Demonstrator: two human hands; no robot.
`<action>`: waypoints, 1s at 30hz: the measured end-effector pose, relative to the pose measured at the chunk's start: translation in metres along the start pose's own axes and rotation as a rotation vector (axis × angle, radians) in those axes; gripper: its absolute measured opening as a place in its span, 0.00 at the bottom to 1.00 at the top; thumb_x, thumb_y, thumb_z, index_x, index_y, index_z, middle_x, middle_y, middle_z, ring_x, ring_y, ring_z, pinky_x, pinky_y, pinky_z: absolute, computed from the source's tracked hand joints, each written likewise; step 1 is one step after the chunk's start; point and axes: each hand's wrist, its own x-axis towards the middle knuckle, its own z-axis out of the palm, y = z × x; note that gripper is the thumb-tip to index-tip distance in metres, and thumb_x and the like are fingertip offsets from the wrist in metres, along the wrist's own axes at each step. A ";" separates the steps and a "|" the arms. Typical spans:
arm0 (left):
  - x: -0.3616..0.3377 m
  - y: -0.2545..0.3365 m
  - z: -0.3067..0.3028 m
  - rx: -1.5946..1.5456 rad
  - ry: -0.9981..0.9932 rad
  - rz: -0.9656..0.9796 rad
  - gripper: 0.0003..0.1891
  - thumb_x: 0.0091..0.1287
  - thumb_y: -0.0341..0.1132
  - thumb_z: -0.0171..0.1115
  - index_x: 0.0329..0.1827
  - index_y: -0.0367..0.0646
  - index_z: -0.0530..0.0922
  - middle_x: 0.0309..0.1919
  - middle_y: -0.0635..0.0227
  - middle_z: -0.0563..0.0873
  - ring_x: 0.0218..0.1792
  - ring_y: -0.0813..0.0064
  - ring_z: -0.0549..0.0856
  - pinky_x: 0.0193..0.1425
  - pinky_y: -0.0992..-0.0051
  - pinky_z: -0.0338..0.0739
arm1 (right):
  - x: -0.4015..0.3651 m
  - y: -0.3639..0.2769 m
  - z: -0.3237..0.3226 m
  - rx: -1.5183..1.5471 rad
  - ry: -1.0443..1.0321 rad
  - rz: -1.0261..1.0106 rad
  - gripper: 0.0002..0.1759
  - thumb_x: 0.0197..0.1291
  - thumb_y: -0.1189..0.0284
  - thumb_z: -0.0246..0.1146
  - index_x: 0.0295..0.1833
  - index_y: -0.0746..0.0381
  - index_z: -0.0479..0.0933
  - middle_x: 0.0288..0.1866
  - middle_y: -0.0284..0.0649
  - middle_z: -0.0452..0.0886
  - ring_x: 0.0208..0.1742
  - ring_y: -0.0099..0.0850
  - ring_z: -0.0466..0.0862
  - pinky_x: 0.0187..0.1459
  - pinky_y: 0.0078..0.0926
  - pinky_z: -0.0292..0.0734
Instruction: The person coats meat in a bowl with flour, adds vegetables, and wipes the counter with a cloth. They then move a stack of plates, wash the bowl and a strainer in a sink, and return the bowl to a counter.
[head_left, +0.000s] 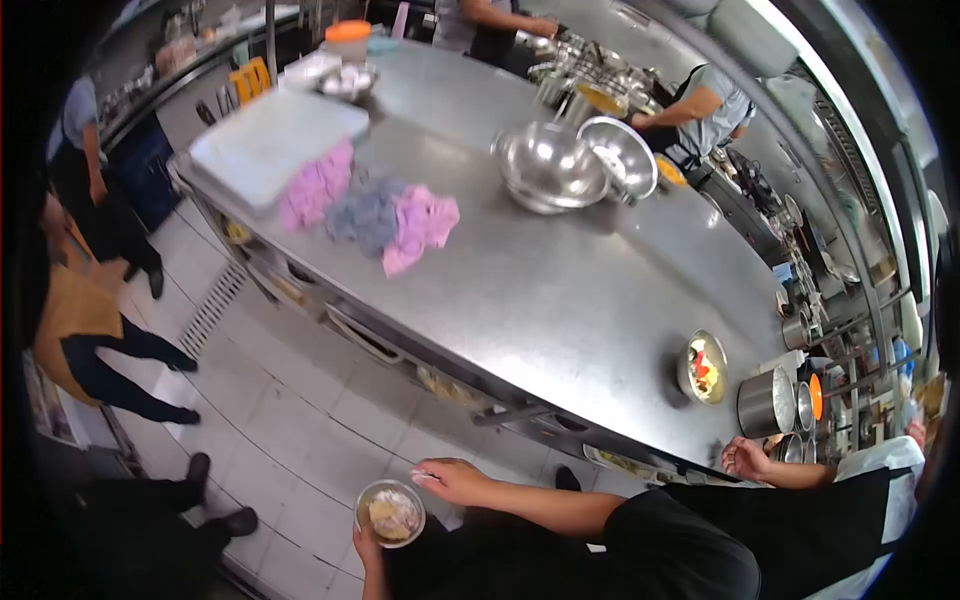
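Observation:
My left hand [368, 548] holds a small metal bowl [362, 512] by its rim and side, low in the view. Pale yellowish pieces and white powder [393, 515] lie in it. Just right of the bowl's upper edge, my right hand [452, 480] is raised with its fingers drawn together and white at the tips; whatever they hold is too small to make out.
A long steel table [510, 300] carries a white board [275, 145], pink cloth [425, 228], grey cloth [368, 215], large bowls [550, 165] and a food bowl [703, 370]. A co-worker's hand [745, 458] is at the right edge. Other people stand around.

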 end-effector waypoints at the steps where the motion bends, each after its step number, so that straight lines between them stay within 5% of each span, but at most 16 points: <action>1: -0.010 0.025 0.001 0.025 0.013 0.022 0.19 0.64 0.29 0.52 0.58 0.33 0.74 0.48 0.60 0.83 0.48 0.70 0.82 0.51 0.72 0.77 | -0.007 -0.018 -0.017 0.001 0.053 -0.062 0.17 0.68 0.62 0.55 0.57 0.58 0.75 0.48 0.48 0.84 0.48 0.49 0.83 0.51 0.42 0.77; 7: -0.055 0.199 0.088 0.134 -0.128 0.227 0.18 0.66 0.30 0.52 0.58 0.34 0.74 0.48 0.62 0.83 0.46 0.72 0.82 0.51 0.74 0.75 | -0.054 -0.111 -0.115 0.156 0.210 0.086 0.17 0.71 0.60 0.53 0.56 0.58 0.76 0.43 0.44 0.85 0.43 0.42 0.86 0.47 0.38 0.79; 13: -0.055 0.285 0.203 0.080 -0.342 0.355 0.20 0.67 0.30 0.54 0.61 0.35 0.74 0.51 0.63 0.82 0.50 0.73 0.80 0.54 0.74 0.74 | -0.108 -0.136 -0.187 0.221 0.559 0.080 0.18 0.73 0.59 0.52 0.56 0.59 0.77 0.37 0.40 0.85 0.40 0.33 0.85 0.44 0.32 0.79; 19: -0.072 0.303 0.315 0.035 -0.471 0.313 0.20 0.67 0.28 0.53 0.63 0.34 0.72 0.54 0.61 0.81 0.54 0.72 0.80 0.58 0.74 0.74 | -0.158 -0.093 -0.241 0.418 0.870 0.145 0.19 0.75 0.60 0.49 0.53 0.62 0.79 0.29 0.31 0.81 0.29 0.18 0.71 0.34 0.19 0.70; 30: -0.056 0.315 0.400 0.038 -0.437 0.248 0.21 0.66 0.25 0.51 0.62 0.34 0.70 0.57 0.57 0.79 0.56 0.67 0.81 0.62 0.70 0.75 | -0.162 -0.017 -0.306 0.666 1.074 0.174 0.19 0.76 0.61 0.49 0.51 0.65 0.78 0.28 0.33 0.79 0.27 0.16 0.69 0.31 0.16 0.66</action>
